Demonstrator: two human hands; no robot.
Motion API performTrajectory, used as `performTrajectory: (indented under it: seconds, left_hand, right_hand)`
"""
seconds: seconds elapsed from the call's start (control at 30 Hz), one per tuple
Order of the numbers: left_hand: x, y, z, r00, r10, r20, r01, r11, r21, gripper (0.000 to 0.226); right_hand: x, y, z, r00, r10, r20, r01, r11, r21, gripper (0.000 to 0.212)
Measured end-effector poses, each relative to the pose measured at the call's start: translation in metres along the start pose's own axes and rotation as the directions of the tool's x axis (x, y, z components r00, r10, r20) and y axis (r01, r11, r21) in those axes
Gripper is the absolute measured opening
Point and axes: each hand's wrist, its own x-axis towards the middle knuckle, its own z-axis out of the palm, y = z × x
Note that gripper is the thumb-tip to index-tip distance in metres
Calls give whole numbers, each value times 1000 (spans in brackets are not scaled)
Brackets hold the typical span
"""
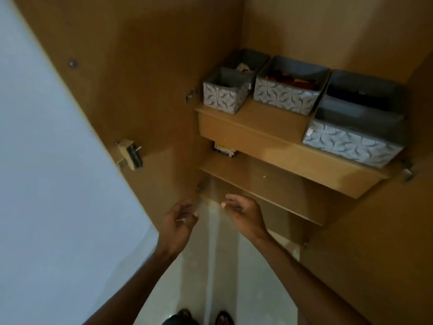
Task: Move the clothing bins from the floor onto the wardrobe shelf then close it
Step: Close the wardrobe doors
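Note:
Several grey fabric bins with a leaf pattern stand on the upper wardrobe shelf (253,127). A small bin (222,96) is at the left with another bin (248,61) behind it, a medium bin (284,96) is in the middle, and a large bin (351,144) sits at the right, overhanging the shelf edge, with a further bin (365,89) behind it. My left hand (179,225) and my right hand (243,212) hang below the shelves, fingers loosely curled and apart, holding nothing.
The left wardrobe door (112,90) stands open, with a latch (128,154) on its inner face. The right door (379,242) is open too. A lower shelf (269,179) holds a small yellow item (222,147) at the back. My feet (201,317) stand on pale floor tiles.

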Motion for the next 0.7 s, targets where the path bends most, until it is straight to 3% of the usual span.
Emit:
performTrajectory:
  seconds: [0.2,0.37,0.7]
  left_hand:
    - [-75,-17,-28,999,19,-32,-18,999,37,34]
    - [-129,-9,-36,997,64,37,-64,998,-4,29]
    - [-200,47,66,941,190,280,-164,980,-114,30]
  right_hand:
    - [-84,0,8,999,-38,11,38,999,-4,31]
    - [-153,-6,-15,993,-54,-106,54,999,-11,32]
    - [-279,0,-154,942,-46,-333,49,999,-1,30]
